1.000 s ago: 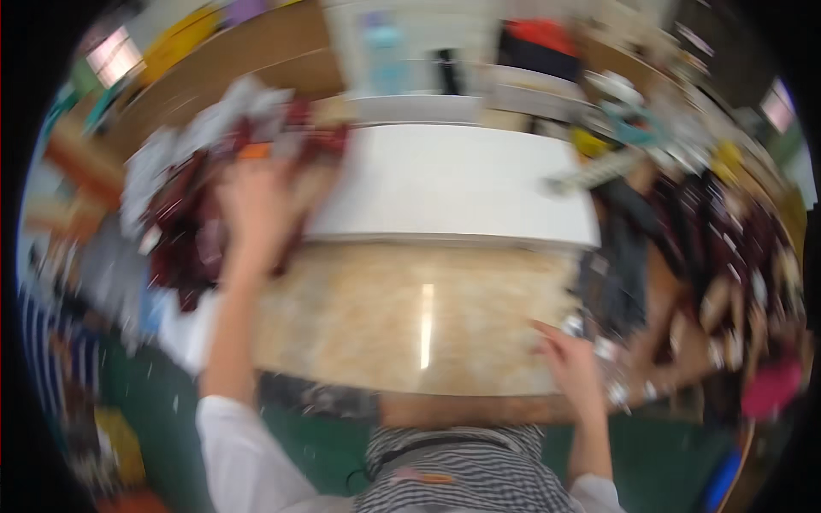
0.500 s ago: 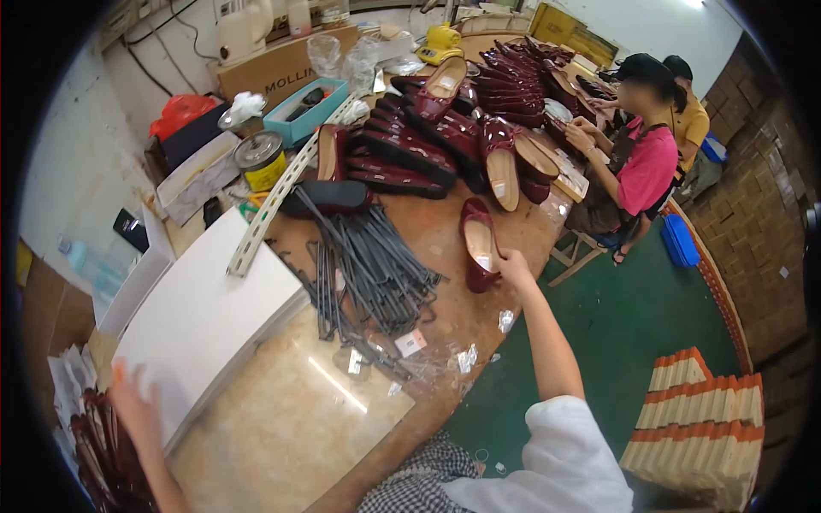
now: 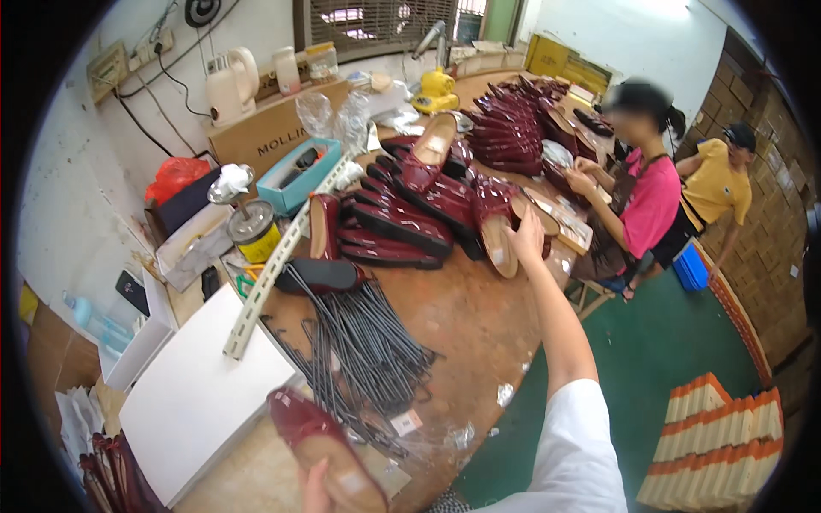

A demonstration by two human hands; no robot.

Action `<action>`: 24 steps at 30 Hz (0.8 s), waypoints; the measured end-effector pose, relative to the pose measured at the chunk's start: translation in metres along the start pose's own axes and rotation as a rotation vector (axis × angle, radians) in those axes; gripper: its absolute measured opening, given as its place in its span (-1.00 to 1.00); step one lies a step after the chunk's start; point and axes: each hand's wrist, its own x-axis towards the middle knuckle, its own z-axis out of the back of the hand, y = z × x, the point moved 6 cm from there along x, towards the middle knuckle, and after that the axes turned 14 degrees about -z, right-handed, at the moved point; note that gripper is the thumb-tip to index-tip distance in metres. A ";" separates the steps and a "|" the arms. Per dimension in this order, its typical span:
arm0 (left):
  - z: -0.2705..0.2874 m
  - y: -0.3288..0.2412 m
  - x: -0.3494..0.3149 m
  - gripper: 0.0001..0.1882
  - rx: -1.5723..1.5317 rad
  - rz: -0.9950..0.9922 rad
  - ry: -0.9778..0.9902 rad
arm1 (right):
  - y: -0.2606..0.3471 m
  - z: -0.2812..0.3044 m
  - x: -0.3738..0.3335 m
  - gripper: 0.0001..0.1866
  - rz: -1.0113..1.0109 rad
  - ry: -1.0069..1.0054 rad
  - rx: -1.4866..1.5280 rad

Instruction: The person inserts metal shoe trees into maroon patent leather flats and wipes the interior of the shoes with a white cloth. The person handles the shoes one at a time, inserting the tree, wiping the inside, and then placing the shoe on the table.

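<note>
A burgundy patent flat shoe [image 3: 295, 419] with a beige insole is tilted over the near edge of the board, its toe pointing away from me. My left hand [image 3: 315, 489] is closed around its side, partly hidden by the shoe. My right hand [image 3: 528, 239] reaches across to the pile, thumb and fingers apart, at the edge of another burgundy flat shoe [image 3: 499, 244] with its insole facing up. More burgundy shoes [image 3: 389, 227] lie stacked left of that hand. Dark grey hooked rods [image 3: 368, 329] lie in a heap between my hands.
A white box lid [image 3: 201, 389] and a perforated metal strip [image 3: 286, 261] lie at left, near a tin can [image 3: 254, 231] and a teal box [image 3: 299, 175]. A person in pink [image 3: 652, 201] works at the table's right; another in yellow [image 3: 718, 184] stands behind. Stacked boxes [image 3: 718, 445] stand on the floor.
The shoe my right hand held is now in my left hand, near me. My right hand has moved forward to the pile. The person in yellow has moved right.
</note>
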 end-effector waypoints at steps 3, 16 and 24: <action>0.078 -0.012 -0.036 -0.24 0.380 0.064 -0.207 | 0.008 -0.029 0.013 -0.66 -0.061 0.409 0.083; 0.129 -0.204 -0.019 -0.17 1.762 -0.745 -0.255 | 0.223 0.211 -0.335 -0.64 0.522 1.387 0.400; 0.207 -0.199 0.090 -0.27 1.920 -0.476 -0.403 | 0.273 0.217 -0.510 -0.48 0.676 1.504 0.372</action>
